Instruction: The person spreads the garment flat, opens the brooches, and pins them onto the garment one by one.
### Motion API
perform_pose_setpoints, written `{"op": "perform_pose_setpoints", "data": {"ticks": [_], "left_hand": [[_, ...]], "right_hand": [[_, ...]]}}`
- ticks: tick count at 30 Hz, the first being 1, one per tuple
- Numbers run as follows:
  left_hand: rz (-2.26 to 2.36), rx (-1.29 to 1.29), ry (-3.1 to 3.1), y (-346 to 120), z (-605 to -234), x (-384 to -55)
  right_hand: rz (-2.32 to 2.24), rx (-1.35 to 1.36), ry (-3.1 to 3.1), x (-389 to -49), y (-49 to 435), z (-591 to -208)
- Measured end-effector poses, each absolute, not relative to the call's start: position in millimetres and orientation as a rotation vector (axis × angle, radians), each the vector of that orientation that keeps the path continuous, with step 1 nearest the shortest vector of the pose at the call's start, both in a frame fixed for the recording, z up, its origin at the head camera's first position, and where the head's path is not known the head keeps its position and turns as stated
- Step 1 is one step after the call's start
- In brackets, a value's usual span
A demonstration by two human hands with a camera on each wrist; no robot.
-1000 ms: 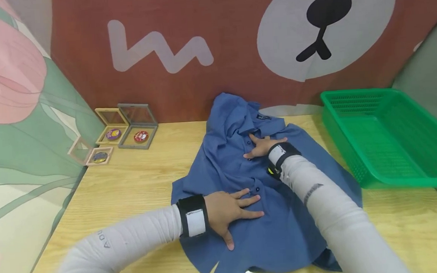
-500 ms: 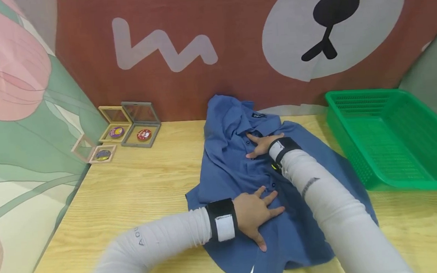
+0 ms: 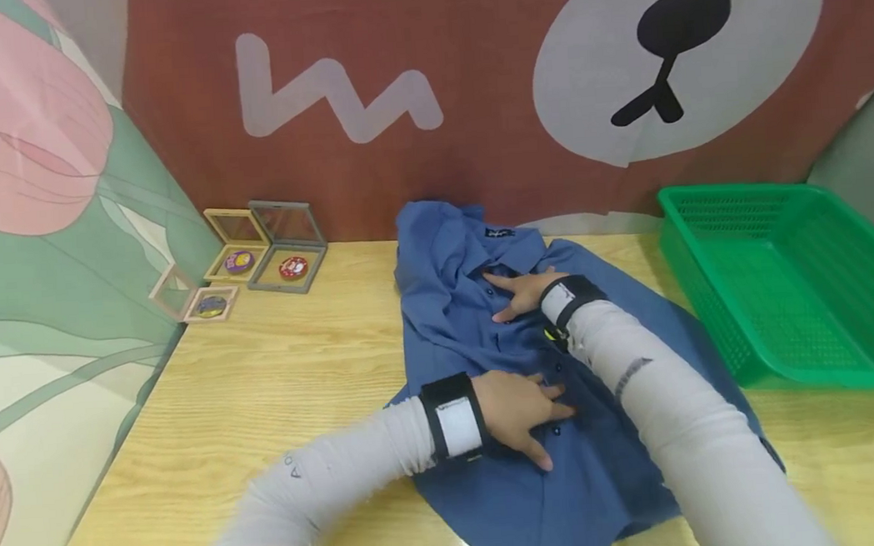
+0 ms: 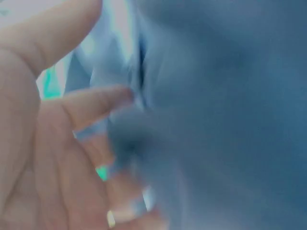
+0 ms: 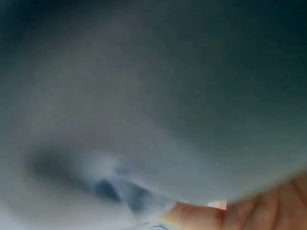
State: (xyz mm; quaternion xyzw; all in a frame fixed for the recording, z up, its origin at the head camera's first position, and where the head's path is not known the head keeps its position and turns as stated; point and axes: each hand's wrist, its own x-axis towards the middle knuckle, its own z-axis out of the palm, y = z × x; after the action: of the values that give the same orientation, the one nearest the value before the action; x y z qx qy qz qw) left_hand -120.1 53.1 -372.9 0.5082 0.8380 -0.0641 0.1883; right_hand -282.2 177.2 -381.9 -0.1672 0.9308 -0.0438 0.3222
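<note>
A blue button-up shirt (image 3: pixel 478 337) lies front side up on the wooden table, its collar at the far end and wrinkles across its chest. On its lower front my left hand (image 3: pixel 519 412) rests with fingers spread, beside the row of dark buttons. Close below the collar, my right hand (image 3: pixel 526 293) touches the placket, thumb and fingers apart. Blurred shirt cloth (image 4: pixel 216 120) fills much of the left wrist view, with the palm and fingers along the left. In the right wrist view, cloth hides most of the hand.
A green plastic basket (image 3: pixel 798 284) stands at the right, close to the shirt. Three small open display frames with round badges sit at the back left, among them a grey frame (image 3: pixel 286 270). A printed brown cloth (image 3: pixel 475 154) hangs behind the table (image 3: pixel 321 347).
My left hand has slid right across the shirt, and the shirt's left side and hem have shifted right with it. The right hand stays near the collar. The head view has shifted slightly.
</note>
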Motion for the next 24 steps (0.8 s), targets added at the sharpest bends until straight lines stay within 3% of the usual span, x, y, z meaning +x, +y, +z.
{"op": "perform_pose_setpoints", "data": {"ticks": [5, 10, 13, 19, 24], "left_hand": [[0.134, 1.418, 2.312, 21, -346, -151], [0.272, 1.253, 2.530, -9, -321, -183], [0.274, 1.132, 2.716, -19, -314, -204], [0.410, 1.018, 2.845, -11, -321, -252], [0.615, 0.850, 2.898, 1, -355, -281]], "right_hand": [[-0.210, -0.559, 2.339, -275, 195, -356], [-0.339, -0.734, 2.453, -272, 210, -326], [-0.461, -0.688, 2.620, -274, 218, -318], [-0.944, -0.449, 2.749, -291, 233, -334], [-1.105, -0.256, 2.687, -307, 237, -372]]}}
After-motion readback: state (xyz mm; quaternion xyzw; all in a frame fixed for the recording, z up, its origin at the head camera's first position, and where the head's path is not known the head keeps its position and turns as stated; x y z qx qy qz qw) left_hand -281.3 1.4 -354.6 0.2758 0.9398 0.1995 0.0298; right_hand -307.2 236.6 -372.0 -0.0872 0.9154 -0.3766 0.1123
